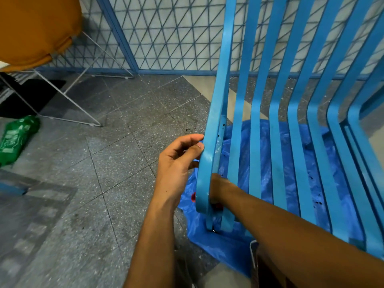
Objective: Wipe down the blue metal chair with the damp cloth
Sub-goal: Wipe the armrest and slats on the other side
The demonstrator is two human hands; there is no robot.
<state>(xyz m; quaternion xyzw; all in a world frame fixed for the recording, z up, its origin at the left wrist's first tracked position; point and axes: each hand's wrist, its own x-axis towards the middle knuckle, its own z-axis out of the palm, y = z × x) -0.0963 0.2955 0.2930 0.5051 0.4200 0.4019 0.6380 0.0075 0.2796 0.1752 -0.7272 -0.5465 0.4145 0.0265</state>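
Now fingers of the left hand (178, 163) grip the chair (255, 142) slat; right hand (217, 187) fingers hidden, state unclear.

Chair (256, 142) right, atop plastic sheet (218, 244); bag (16, 136) left on floor (124, 142).

Left hand (178, 163) pinches the chair (255, 142) edge; right hand (217, 189) mostly hidden behind.

blue metal chair (276, 142): slatted, over blue plastic sheet (218, 246) on tiled floor (104, 163) | left hand (176, 169): thumb and fingers pinch outermost slat | right hand (218, 186): behind same slat, lower, mostly hidden, grip unclear | green bag (14, 138): on floor, well apart
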